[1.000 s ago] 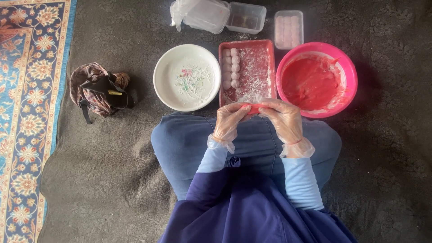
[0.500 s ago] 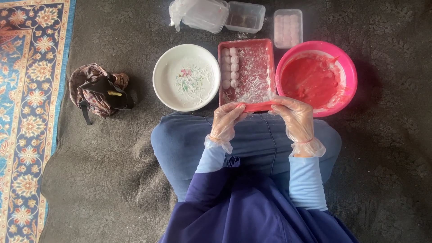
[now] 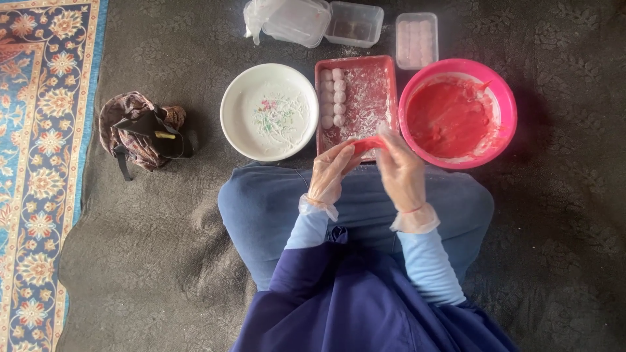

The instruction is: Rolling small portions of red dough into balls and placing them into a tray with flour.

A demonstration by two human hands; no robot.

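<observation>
You sit cross-legged on the dark carpet (image 3: 561, 215) with both gloved hands raised over your knees, close to the near edge of the red tray (image 3: 356, 104), so the piece you shape stays above the floured surface. Your left hand (image 3: 329, 173) and right hand (image 3: 401, 173) are drawn together, the fingertips of both pinched on 1 small red piece of dough (image 3: 369, 144), which spans the gap between them at about 12 o'clock from your lap. The piece looks soft and slightly stretched, a bright red strip with a smooth skin. In the tray, a double row of pale round balls (image 3: 332, 98) lies along the left side, dusted white. The pink bowl (image 3: 505, 98) of red batter sits at 1 o'clock, just beside the tray, within easy reach of your right hand. The white plate (image 3: 238, 111) with a flower print and white dust stands at 11 o'clock. Beyond the tray lie 3 clear plastic containers (image 3: 355, 23). A brown cloth bag (image 3: 140, 130) rests at 10 o'clock, near the patterned rug (image 3: 39, 163).
</observation>
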